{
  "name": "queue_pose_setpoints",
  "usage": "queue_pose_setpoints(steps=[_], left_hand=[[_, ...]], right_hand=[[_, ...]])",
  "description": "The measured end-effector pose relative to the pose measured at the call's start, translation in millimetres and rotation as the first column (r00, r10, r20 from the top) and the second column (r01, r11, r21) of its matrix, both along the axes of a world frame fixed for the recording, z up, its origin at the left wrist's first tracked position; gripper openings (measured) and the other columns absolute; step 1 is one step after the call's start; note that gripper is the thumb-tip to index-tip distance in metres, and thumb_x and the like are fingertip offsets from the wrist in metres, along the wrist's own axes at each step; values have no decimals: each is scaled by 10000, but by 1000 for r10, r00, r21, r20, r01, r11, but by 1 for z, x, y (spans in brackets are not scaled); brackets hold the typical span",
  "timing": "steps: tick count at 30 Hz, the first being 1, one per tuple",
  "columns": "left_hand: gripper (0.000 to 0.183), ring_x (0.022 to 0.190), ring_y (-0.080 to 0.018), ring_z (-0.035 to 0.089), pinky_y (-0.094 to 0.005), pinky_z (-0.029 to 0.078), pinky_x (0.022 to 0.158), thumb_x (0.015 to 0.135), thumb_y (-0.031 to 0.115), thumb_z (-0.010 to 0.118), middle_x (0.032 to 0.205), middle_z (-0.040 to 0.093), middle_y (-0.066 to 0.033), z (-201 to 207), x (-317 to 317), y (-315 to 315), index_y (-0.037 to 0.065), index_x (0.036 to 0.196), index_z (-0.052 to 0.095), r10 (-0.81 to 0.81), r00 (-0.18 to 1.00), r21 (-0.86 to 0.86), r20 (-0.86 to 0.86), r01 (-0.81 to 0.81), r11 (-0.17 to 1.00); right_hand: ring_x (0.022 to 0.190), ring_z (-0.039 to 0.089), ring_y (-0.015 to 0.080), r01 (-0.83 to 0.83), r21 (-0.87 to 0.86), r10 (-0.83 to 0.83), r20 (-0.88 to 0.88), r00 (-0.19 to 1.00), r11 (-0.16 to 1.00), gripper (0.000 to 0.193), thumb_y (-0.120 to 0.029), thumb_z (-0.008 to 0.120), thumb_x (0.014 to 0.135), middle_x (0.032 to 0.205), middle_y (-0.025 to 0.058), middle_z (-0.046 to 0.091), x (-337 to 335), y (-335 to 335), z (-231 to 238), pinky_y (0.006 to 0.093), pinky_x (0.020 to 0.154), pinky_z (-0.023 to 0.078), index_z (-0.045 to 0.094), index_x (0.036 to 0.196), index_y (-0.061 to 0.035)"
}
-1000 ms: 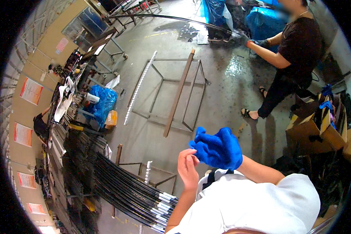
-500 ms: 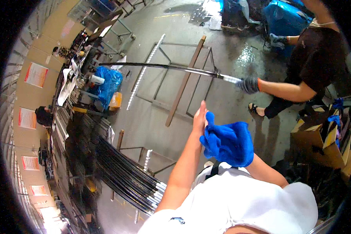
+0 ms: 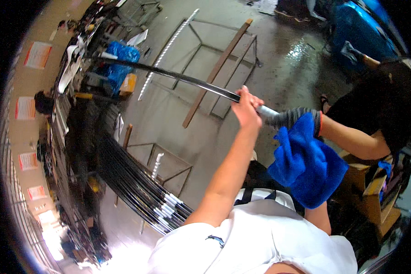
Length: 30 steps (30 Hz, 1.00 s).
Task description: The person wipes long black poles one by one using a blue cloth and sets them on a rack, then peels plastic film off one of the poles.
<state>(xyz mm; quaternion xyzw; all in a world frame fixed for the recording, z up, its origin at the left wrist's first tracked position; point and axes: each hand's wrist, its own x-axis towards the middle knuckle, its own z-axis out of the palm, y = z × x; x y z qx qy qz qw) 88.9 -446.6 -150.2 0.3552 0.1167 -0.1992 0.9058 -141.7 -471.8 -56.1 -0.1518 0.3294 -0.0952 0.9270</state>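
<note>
My left hand point(image 3: 248, 111) is closed round a long black rod point(image 3: 187, 80), close to its white end point(image 3: 266, 111). The rod slants away to the far left. Just right of my hand, a co-worker's gloved hand point(image 3: 294, 119), in a dark striped glove, is at the white end. A blue cloth point(image 3: 308, 164) hangs over my right hand, hiding its fingers; only my right forearm point(image 3: 318, 217) shows below. The cloth's upper edge overlaps the glove, though whether they touch I cannot tell.
Many similar black rods point(image 3: 141, 182) with white ends lie bundled at the lower left. Ahead stands a low metal frame with a brown bar point(image 3: 219, 71) and a white notched strip point(image 3: 169, 52). An open cardboard box point(image 3: 379, 201) stands to the right, beside the co-worker point(image 3: 374, 102).
My left hand has reached forward and taken hold of the rod. The rod and the co-worker's glove have come nearer. The blue cloth has shifted right with my right hand.
</note>
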Motion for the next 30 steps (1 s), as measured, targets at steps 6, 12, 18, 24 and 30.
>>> queue_pose_setpoints(steps=[6,12,18,24,30], left_hand=[[176,424,-84,345,-277,364,411,865,114,578,555,357,4,78,74,123,49,913,421,48,974,444,221,-144,885],[640,471,-181,519,-319,437,442,761,106,667,622,537,-66,100,10,202,49,1257,267,-224,920,946,321,-302,114],[614,780,-396,598,-441,478,697,740,147,663,867,606,-198,138,-67,231,28,1244,333,-348,825,858,445,-504,-99],[473,762,-418,599,-472,476,652,787,208,626,826,621,-213,157,-109,273,44,1155,379,-294,953,972,-75,3,-236],[323,732,-218,598,-333,470,666,711,-16,603,800,627,-125,141,-116,289,-17,1024,526,-264,874,913,409,-389,127]], right_hand=[[1147,451,263,-159,-189,175,69,982,969,674,-551,423,868,1265,136,476,75,-26,-21,398,977,367,403,1299,-33],[1221,413,248,-308,-408,428,244,870,859,673,-528,460,876,1315,121,446,210,69,-34,402,1010,343,373,1331,-39],[707,605,186,-337,-390,466,304,831,857,376,-416,608,840,830,62,597,254,148,33,306,600,522,543,988,-77],[687,613,158,-622,-219,610,590,529,751,407,-487,595,821,750,48,582,276,156,32,291,644,530,543,902,-92],[572,556,108,-569,-252,619,406,673,783,198,-262,602,867,656,12,552,201,229,49,247,526,462,537,784,-94]])
